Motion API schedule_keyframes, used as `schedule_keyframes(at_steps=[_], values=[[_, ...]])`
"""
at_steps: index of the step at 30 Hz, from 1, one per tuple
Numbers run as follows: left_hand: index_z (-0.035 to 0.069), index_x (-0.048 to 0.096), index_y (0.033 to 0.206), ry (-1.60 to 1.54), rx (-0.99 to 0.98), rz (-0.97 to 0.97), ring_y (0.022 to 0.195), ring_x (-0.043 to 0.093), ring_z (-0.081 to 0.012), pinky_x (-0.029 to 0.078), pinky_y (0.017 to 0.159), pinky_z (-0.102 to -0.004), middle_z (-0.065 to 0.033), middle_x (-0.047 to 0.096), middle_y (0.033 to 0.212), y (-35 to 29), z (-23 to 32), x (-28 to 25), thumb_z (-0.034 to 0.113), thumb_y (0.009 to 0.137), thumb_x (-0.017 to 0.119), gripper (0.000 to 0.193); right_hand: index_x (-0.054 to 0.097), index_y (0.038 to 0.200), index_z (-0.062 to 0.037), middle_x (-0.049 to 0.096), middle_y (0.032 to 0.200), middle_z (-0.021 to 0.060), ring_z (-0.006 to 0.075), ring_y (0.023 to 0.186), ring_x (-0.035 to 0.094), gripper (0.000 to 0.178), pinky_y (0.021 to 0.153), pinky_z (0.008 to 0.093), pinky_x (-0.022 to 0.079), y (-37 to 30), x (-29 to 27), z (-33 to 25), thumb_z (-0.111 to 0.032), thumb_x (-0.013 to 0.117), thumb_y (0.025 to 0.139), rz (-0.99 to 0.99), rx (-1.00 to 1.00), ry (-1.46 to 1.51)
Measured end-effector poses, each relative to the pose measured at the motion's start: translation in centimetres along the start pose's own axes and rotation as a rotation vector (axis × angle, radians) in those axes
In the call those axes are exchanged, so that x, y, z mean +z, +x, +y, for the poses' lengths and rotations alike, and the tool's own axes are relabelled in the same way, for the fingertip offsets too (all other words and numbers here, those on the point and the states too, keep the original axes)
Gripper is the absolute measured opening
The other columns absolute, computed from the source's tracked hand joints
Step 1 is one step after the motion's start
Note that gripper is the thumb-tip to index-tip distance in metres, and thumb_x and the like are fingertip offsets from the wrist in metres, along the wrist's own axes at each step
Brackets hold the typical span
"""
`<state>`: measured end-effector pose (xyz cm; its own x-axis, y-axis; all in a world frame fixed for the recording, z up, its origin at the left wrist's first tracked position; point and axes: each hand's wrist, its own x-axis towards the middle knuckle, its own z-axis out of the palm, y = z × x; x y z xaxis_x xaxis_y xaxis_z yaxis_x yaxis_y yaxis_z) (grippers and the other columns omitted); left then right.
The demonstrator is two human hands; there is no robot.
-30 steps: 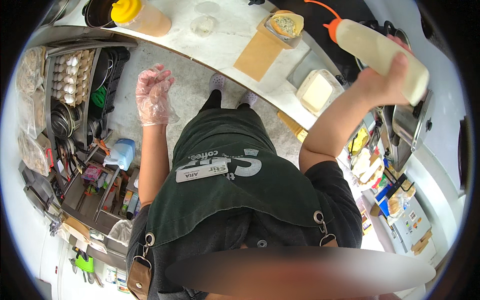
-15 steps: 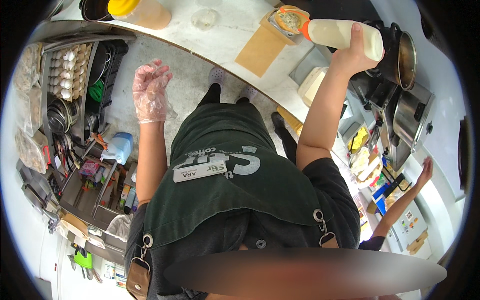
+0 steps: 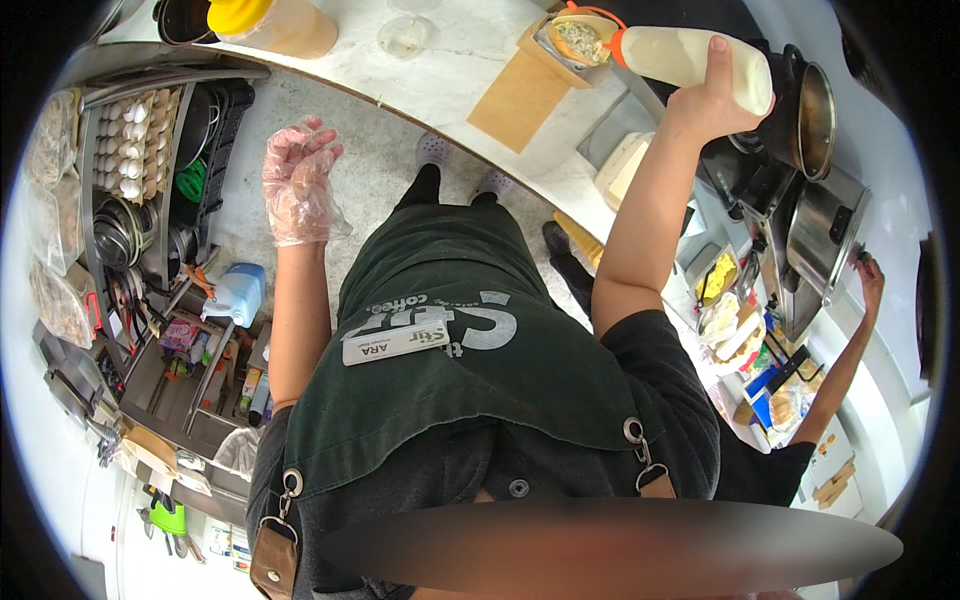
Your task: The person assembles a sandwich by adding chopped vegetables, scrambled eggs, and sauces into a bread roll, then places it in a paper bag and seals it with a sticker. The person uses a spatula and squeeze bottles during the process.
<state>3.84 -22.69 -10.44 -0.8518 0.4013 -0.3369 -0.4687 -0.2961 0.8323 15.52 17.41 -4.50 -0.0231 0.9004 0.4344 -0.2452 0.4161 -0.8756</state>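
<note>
My right hand [image 3: 712, 108], bare, is wrapped round a clear squeeze bottle [image 3: 665, 55] of pale cream-coloured sauce. The bottle is tipped to the left, its orange nozzle over the edge of a filled bread bun [image 3: 578, 42]. Foil or paper lines the brown cardboard box [image 3: 522, 102] that holds the bun; its lid lies folded back on the counter. Whether sauce is coming out, I cannot tell. My left hand [image 3: 302, 185] wears a clear plastic glove and hangs in the air left of my apron, fingers loosely bent, with nothing in it.
A yellow-lidded container [image 3: 275, 25] and a clear plastic lid [image 3: 405, 37] stand on the white counter [image 3: 365, 75]. Pots [image 3: 825, 235] line the right side. Another person's hand [image 3: 871, 280] reaches to a pot there. Egg trays [image 3: 135, 145] and pans fill the left shelves.
The squeeze bottle has shifted slightly right and stays tipped at the bun. The other person's arm has moved up to the pot. My left hand has hardly moved.
</note>
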Motion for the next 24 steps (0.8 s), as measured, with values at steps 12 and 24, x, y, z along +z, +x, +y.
schedule_keyframes(at_steps=[12,24], values=[[0.011,0.060,0.104,-0.028,0.003,-0.018,0.108,0.061,-0.0285,0.051,0.094,-0.0433,-0.0130,0.056,0.125,0.3,-0.1,0.1,-0.009,0.077,0.065,0.034,0.052,0.102,0.0049,0.064,0.095,0.0163,0.0248,0.079,0.066,0.050,0.070,0.0387,0.059,0.0,0.1,-0.7,-0.005,0.085,0.066,-0.019,-0.051,0.016],[0.010,0.060,0.104,-0.011,0.017,-0.021,0.108,0.061,-0.0283,0.050,0.094,-0.0440,-0.0133,0.057,0.124,0.6,0.0,0.4,-0.011,0.078,0.063,0.034,0.050,0.105,0.0045,0.063,0.095,0.0158,0.0234,0.080,0.066,0.053,0.073,0.0359,0.058,-1.0,-0.2,-1.8,-0.005,0.085,0.066,-0.057,0.027,0.041]])
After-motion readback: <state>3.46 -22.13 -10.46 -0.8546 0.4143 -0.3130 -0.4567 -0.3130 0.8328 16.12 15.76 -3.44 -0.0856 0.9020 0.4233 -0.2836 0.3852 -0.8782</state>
